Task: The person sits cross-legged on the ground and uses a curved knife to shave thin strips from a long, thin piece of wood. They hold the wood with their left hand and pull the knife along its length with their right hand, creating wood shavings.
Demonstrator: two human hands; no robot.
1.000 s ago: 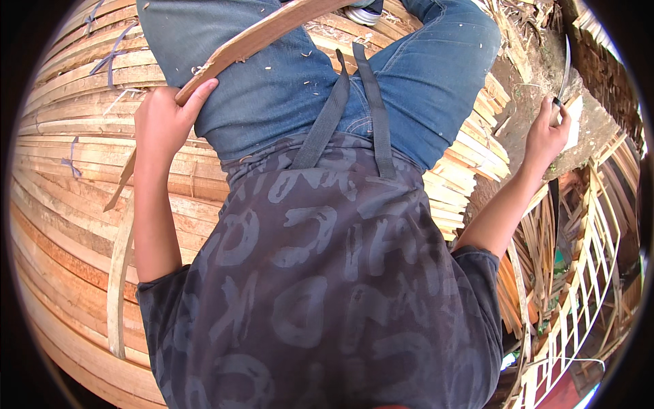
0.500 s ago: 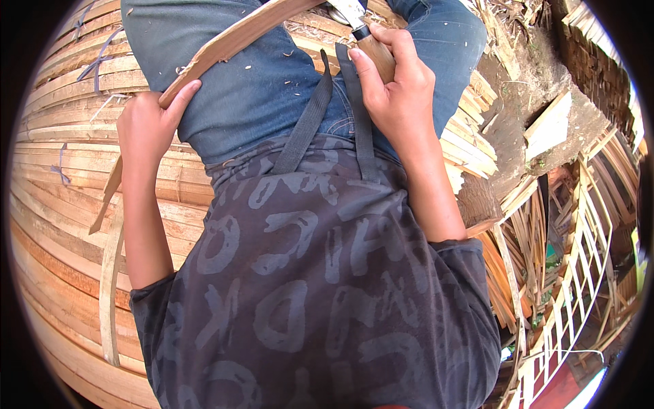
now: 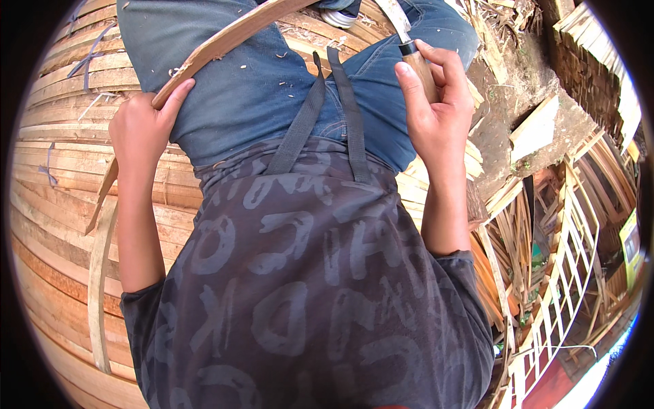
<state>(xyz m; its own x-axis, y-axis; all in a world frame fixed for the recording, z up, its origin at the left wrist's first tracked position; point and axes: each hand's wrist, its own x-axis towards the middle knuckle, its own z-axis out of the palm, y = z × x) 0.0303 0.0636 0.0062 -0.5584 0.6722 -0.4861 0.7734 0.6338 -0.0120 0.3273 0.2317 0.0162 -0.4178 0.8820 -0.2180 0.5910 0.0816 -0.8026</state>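
My left hand point(image 3: 142, 126) is closed around a long, thin wooden strip point(image 3: 225, 39). The strip runs from below my wrist, across my thigh, and out past the upper edge. In my right hand point(image 3: 443, 95) is a knife point(image 3: 421, 71) with a wooden handle, a black collar and a pale metal blade. The blade points up and left, and its tip leaves the picture at the top. The knife is over my right thigh, apart from the wooden strip. Small shavings lie on my jeans point(image 3: 238, 88) and on the strip.
Bundles of wooden slats point(image 3: 68, 146), tied with bluish cord point(image 3: 88, 63), spread along the left. A shoe point(image 3: 338, 18) shows at the top between my legs. To the right are a rough block point(image 3: 535, 133), piles of split strips point(image 3: 511, 232) and a pale lattice point(image 3: 562, 273).
My right hand has moved to the right with the knife, away from the wooden strip. The left hand keeps its hold, with the strip almost unmoved. The shoe shows more plainly.
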